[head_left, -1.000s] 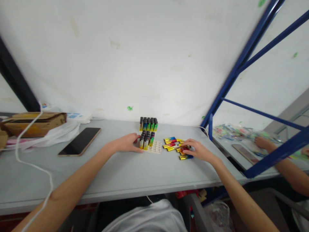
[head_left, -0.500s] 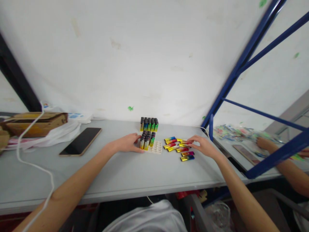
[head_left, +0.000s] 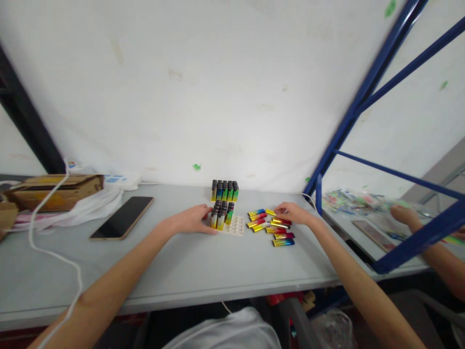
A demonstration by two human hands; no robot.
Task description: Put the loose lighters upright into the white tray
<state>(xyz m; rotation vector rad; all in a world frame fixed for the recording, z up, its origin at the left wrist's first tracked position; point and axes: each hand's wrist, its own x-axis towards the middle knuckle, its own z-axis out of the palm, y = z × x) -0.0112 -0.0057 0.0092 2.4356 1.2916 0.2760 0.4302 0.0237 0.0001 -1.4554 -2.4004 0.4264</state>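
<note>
Lighters (head_left: pixel 261 226), L hand (head_left: pixel 194 219) spread w/ thumb at tray (head_left: pixel 237 226), R hand (head_left: pixel 294 212) curled dn, grip unclear

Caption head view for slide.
Left hand beside upright black-topped lighters in a white pitted tray; right hand at shiny multicoloured lighters lying loose.

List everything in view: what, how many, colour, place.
Tray: one, white, centre.
Tray lighters: one group, multicoloured, in tray.
Back lighters: one block, multicoloured, behind tray.
Loose lighters: about ten, multicoloured, right of tray.
Phones: two, one black, left and far right.
Cardboard box: one, brown, far left.
Plastic bag: one, white, beside box.
Cables: several, white, mainly left.
Table: one, grey, foreground.
Wall: one, white, behind.
Frame: one, blue, right.
Small items: many, multicoloured, far right.
Other person's hand: one, bare, far right.
Left hand: one, bare, at tray.
Right hand: one, bare, by loose lighters.
</note>
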